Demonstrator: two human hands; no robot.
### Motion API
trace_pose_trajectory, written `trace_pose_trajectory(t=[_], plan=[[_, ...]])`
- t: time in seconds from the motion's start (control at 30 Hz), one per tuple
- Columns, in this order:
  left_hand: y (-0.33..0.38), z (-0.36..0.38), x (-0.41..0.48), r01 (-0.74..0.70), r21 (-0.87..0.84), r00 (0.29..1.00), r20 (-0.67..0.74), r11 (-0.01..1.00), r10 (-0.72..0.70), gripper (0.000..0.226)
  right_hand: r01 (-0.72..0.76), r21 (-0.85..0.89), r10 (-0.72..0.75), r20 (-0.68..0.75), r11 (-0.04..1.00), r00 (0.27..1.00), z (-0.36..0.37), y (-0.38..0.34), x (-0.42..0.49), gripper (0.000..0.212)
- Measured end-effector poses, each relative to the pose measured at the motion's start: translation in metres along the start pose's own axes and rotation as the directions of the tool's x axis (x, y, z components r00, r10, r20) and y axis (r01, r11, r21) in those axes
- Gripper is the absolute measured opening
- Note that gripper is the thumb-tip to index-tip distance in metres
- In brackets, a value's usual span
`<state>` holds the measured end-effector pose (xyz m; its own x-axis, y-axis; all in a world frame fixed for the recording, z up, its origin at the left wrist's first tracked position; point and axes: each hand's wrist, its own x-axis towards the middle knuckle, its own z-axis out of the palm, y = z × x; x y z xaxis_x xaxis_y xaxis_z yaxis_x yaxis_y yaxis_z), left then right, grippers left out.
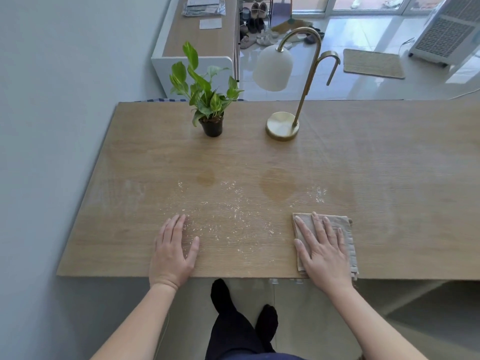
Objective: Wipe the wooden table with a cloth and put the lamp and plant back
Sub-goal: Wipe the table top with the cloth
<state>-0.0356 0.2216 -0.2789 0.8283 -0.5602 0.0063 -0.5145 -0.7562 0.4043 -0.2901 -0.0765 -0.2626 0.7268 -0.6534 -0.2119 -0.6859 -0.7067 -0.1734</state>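
From the head camera: a right hand (322, 252) presses flat, fingers straight, on a folded beige cloth (344, 227) at the near edge of the wooden table (389, 178), seemingly poised to sweep the pale crumbs (233, 211). The left hand (174, 252) rests open, likely bracing. Plant (207, 100) and lamp (283, 126) stand at the far edge, apparently set clear of the wiping.

free: table (389, 178) middle, right | blocked: plant (211, 126), lamp (282, 126) (far edge)
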Motion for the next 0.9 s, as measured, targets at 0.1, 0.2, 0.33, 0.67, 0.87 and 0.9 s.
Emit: trace_pose_trajectory(t=[0.1,0.2,0.33,0.67,0.87,0.9], plan=[[0.000,0.001,0.001,0.007,-0.007,1.000,-0.003,1.000,-0.007,0.074,-0.093,0.010,0.093,0.011,0.996,0.996,-0.012,0.032,0.009,0.059],[0.000,0.002,0.003,-0.005,0.014,1.000,-0.004,1.000,0.005,0.072,-0.203,0.024,0.202,0.038,0.979,0.979,-0.035,0.067,0.039,0.064],[0.000,0.001,0.004,-0.008,0.026,1.000,-0.002,1.000,0.008,0.071,-0.345,0.110,0.343,0.038,0.932,0.939,-0.051,0.050,0.110,0.064],[0.003,0.000,0.005,0.005,0.035,1.000,-0.008,0.999,-0.005,0.071,0.135,0.004,-0.134,0.113,0.991,0.985,-0.034,0.011,0.032,0.054],[0.001,0.000,0.004,-0.008,0.018,1.000,-0.007,1.000,0.008,0.071,-0.287,0.090,0.288,0.004,0.954,0.958,-0.043,0.027,0.101,0.059],[0.002,-0.001,0.004,-0.005,0.018,1.000,-0.004,1.000,0.005,0.071,-0.334,0.096,0.335,0.002,0.938,0.942,-0.040,0.013,0.112,0.059]])
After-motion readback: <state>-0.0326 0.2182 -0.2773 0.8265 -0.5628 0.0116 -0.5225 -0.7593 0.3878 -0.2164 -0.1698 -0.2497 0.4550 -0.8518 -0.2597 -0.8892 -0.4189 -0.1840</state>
